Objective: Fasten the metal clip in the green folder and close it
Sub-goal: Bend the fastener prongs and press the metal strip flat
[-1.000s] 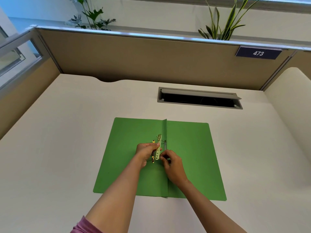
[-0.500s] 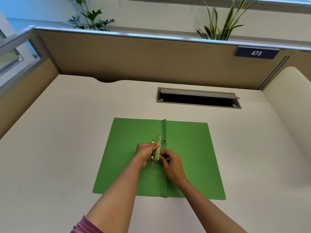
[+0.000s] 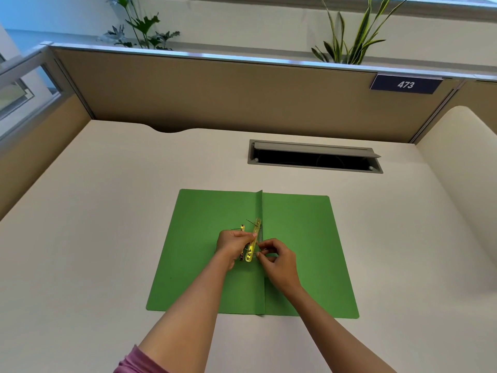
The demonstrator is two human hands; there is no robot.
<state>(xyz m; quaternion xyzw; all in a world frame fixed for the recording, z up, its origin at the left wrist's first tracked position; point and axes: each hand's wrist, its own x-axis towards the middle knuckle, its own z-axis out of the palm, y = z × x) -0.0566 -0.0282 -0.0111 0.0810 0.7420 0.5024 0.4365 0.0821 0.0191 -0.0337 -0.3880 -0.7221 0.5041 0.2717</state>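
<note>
The green folder (image 3: 301, 238) lies open and flat on the desk, its spine fold standing up along the middle. A shiny gold metal clip bar (image 3: 253, 244) sits tilted just left of the fold, with thin prongs sticking out beside it. My left hand (image 3: 231, 244) pinches the bar from the left, near its middle. From the right, my right hand (image 3: 278, 258) has its fingertips closed on the bar's lower end by the fold. Part of the clip is hidden under my fingers.
A cream desk (image 3: 94, 238) carries the folder. Behind it is an open grey cable slot (image 3: 314, 157), then tan partition walls (image 3: 215, 95) with a "473" sign (image 3: 406, 84). Plants stand beyond the partition.
Almost nothing has moved. Both hands stay on the clip at the fold, with only slight finger shifts.
</note>
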